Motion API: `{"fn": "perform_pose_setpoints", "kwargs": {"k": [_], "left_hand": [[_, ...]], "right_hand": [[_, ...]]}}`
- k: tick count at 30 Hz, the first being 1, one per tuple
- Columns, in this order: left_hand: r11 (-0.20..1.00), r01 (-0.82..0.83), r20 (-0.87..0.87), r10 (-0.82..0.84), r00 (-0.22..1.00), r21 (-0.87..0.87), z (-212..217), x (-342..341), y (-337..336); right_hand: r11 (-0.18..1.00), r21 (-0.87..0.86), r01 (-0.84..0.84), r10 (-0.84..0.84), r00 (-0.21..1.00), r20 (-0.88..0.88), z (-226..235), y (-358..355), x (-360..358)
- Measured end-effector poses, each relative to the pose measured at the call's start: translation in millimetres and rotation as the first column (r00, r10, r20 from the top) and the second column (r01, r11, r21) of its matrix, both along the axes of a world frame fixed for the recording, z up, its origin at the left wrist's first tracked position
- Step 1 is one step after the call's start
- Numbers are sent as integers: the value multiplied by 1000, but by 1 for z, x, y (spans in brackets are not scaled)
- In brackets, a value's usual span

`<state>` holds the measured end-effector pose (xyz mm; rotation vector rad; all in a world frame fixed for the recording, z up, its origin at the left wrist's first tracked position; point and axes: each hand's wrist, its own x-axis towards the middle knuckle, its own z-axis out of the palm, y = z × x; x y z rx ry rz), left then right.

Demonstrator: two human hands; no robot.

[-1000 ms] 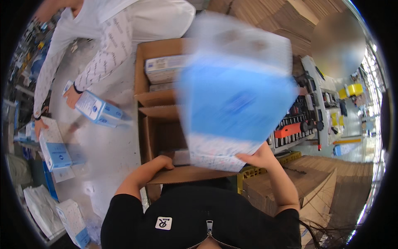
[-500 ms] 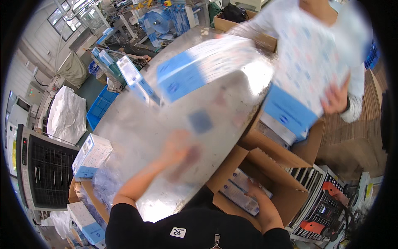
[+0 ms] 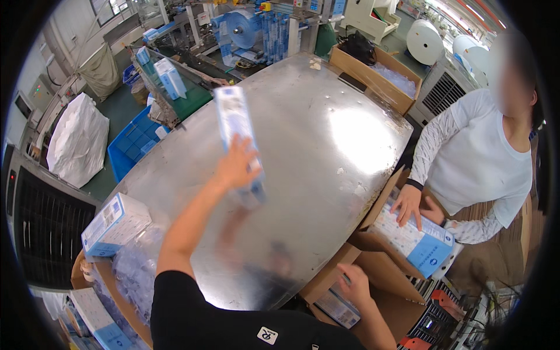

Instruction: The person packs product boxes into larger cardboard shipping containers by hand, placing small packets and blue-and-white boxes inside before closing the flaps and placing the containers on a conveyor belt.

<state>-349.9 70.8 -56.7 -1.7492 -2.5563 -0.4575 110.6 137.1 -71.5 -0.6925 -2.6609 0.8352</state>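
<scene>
- While raised over the steel table [image 3: 326, 146], left hand [image 3: 236, 166] grips a slim blue-and-white box [image 3: 238, 137], toward 11 o'clock.
- Right hand [image 3: 353, 286] rests on the open carton [image 3: 373, 274] at 5 o'clock; grip: cannot tell.
- Co-worker's hands [image 3: 411, 204] press a packet [image 3: 417, 239] at 3 o'clock.

A long packet [image 3: 239, 146] stood in the left hand [image 3: 236, 166] above the middle of the desk [image 3: 326, 146], while the right hand [image 3: 353, 286] lay on the rim of an open carton [image 3: 373, 291] at the desk's near right edge, with a flat pack [image 3: 338, 307] inside it. Right of that carton, a co-worker's hands [image 3: 414, 207] rested on another pack [image 3: 417, 242]. A box [image 3: 114, 224] sat on a heap at the desk's near left edge, and a second carton [image 3: 379, 76] stood behind the desk's far right edge.
</scene>
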Motion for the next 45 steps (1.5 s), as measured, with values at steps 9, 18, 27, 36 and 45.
{"fn": "perform_pose_setpoints", "kwargs": {"k": [9, 18, 27, 36, 45], "left_hand": [[918, 222, -210, -159, 965, 328, 43, 45, -72], [930, -184, -94, 224, 970, 319, -8, -108, -15], [917, 136, -207, -61, 977, 376, -17, -6, -60], [873, 470, 191, -487, 852, 132, 43, 78, -187], [934, 213, 122, -185, 975, -288, 48, 156, -66]], "right_hand": [[645, 604, -468, 393, 881, 263, 57, 45, -167], [666, 144, -732, 635, 657, 405, 77, 3, -179], [686, 302, -662, 535, 740, 407, 62, -7, -145], [631, 443, -637, 457, 766, 452, 58, -21, -126], [785, 377, -492, 496, 863, 95, 72, -48, -51]]}}
